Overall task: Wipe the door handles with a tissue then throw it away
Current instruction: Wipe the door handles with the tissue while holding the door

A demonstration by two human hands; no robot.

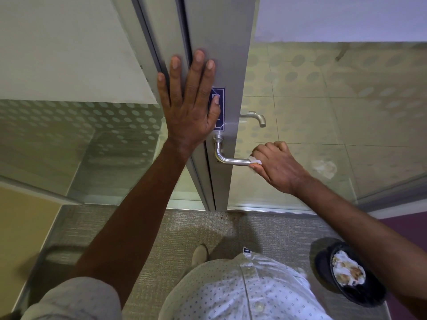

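A brushed-metal lever handle (227, 158) sticks out of the grey door frame (227, 65) toward me. My right hand (276, 166) is closed around the handle's free end with a white tissue (256, 160) pinched between fingers and metal; only a small corner of the tissue shows. A second lever handle (256, 117) on the far side of the door appears through the glass. My left hand (190, 101) lies flat, fingers spread, on the door frame above the handle, partly covering a blue sign (219, 98).
A black bin (323, 262) with crumpled tissues inside stands on the carpet at the lower right. Frosted dotted glass panels (80, 121) flank the door. A crumpled white piece (324, 168) lies on the tiled floor beyond the glass. My shoe (199, 254) is near the door's foot.
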